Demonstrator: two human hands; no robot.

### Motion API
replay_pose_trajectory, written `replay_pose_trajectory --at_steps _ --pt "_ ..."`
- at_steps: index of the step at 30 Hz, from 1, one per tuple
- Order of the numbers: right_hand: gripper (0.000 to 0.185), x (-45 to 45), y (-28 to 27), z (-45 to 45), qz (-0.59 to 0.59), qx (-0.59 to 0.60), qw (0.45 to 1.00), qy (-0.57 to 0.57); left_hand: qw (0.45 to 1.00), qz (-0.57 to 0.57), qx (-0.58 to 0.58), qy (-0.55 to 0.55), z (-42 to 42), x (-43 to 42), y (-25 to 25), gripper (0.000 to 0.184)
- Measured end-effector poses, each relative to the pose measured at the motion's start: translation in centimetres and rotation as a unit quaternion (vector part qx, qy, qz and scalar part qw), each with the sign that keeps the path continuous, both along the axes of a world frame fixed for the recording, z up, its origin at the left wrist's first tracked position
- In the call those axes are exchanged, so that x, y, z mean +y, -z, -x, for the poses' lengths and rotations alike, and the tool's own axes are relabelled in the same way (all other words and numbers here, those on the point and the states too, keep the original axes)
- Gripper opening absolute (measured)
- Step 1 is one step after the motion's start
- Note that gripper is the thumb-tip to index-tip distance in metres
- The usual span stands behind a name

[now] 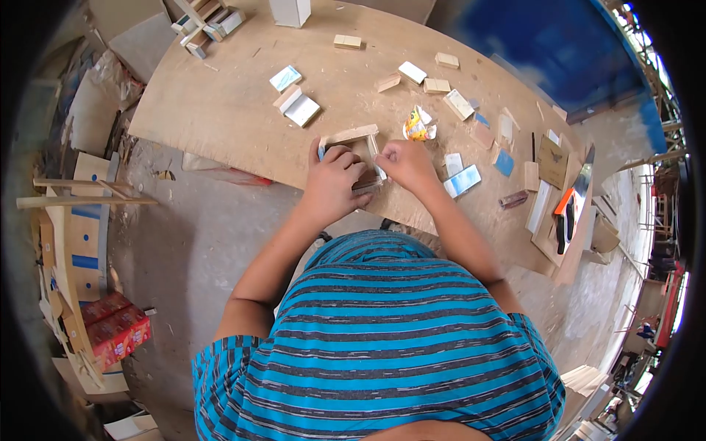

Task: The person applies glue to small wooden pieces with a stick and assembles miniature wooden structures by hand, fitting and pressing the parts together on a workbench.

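A small open wooden frame (350,135) lies on the plywood table near its front edge. My left hand (334,180) is wrapped over the frame's left side, its fingers reaching inside. At the frame's right side my right hand (407,163) is closed in a pinch; whatever is between its fingertips is too small to make out. A yellow and red crumpled packet (418,125) lies just beyond my right hand. To the right of that hand is a blue and white block (462,181). The frame's near side is partly covered by my left hand.
Several small wooden blocks (437,86) are scattered on the plywood table (243,95). A hand saw (583,180) and an orange and black tool (565,213) lie at the right end. A wooden assembly (208,26) stands back left; a red box (118,331) is at lower left.
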State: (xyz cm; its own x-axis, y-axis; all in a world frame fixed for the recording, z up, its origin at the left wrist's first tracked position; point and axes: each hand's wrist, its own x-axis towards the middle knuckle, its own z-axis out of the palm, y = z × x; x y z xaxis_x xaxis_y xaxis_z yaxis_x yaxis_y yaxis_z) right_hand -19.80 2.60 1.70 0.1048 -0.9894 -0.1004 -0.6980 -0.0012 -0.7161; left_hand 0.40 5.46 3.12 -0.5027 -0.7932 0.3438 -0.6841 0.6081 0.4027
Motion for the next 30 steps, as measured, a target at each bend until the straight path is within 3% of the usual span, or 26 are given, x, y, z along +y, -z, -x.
replay_pose_trajectory --at_steps 15,30 --pt "0.023 0.2 -0.5 -0.3 0.01 0.002 1.0 -0.012 0.999 0.033 0.017 -0.018 0.7 0.6 2.7 0.019" --pt "0.024 0.1 -0.2 -0.2 -0.005 -0.01 1.0 -0.017 0.999 0.042 0.031 -0.014 0.7 0.4 3.1 0.024"
